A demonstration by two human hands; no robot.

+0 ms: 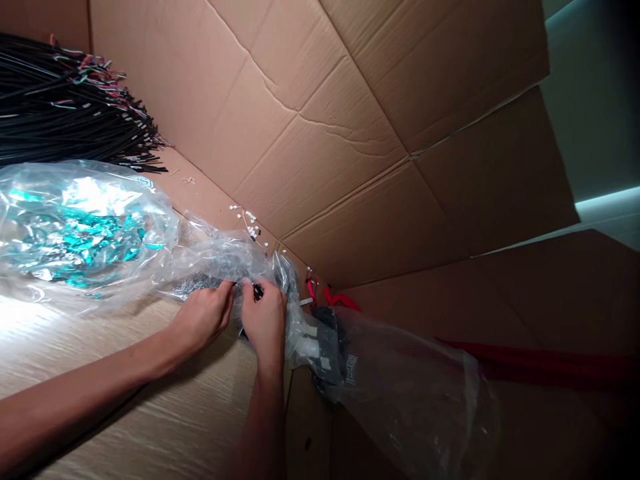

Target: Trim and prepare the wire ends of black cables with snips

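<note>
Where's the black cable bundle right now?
Head view, upper left: the black cable bundle lies just beyond the bulging clear bag, farther left than the left hand.

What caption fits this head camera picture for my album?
Right hand holding something black beside left hand, near clear bags and black cables.

The counter (pixel 213 413) offers a bare way in from its near side. Crumpled plastic (pixel 213 250) obstructs the middle; a cardboard wall (pixel 350 193) bars the far edge, black cables (pixel 65 130) the far-left corner. A bulging bag (pixel 90 233) blocks the left side, a second bag (pixel 410 373) the right edge.
</note>
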